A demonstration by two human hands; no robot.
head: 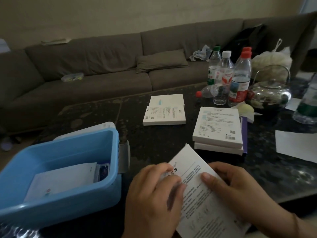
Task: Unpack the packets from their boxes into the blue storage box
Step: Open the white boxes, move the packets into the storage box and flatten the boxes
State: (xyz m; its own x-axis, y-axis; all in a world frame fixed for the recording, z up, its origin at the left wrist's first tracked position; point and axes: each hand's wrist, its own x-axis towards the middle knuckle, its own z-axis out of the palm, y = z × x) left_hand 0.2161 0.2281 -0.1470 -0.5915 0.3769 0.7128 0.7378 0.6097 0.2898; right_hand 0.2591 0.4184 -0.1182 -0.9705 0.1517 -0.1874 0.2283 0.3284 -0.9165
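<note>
Both hands hold a flat white printed box (202,200) low in the middle of the view. My left hand (152,196) grips its left edge, fingers curled over the top corner. My right hand (240,191) grips the right edge with the thumb pressed on the printed face. To the left stands the blue storage box (109,188), open, with white packets (61,181) lying inside. Two white boxes (164,110) lie stacked at the table's middle. Another stack of white boxes (217,129) sits just beyond my right hand.
Several plastic bottles (240,78) and a glass teapot (272,93) crowd the dark table's (154,141) far right. A white sheet of paper (295,145) lies at the right edge. A grey sofa (103,66) runs behind the table.
</note>
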